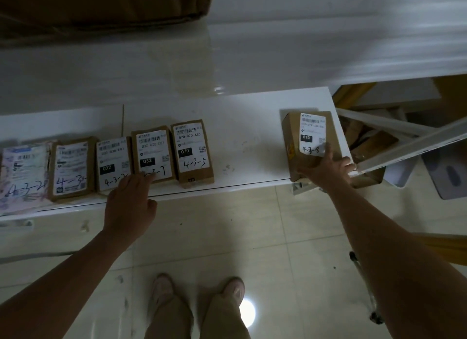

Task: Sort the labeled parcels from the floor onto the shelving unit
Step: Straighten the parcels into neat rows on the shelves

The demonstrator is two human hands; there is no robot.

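Note:
A white shelf carries a row of labeled brown parcels. From the left lie a pale parcel marked 4-3-2, one marked 4-3, a 032 parcel, another 032 parcel marked 4-3-7 and a 070 parcel marked 4-3-5. My left hand touches the front edge of the 4-3-7 parcel with extended fingers. At the shelf's right end my right hand grips the near edge of the 010 parcel marked 4-3-8.
A large brown box sits on the deeper shelf surface at the top left. Past the shelf's right end stand a white metal frame and more cardboard boxes. My feet stand on pale floor tiles below.

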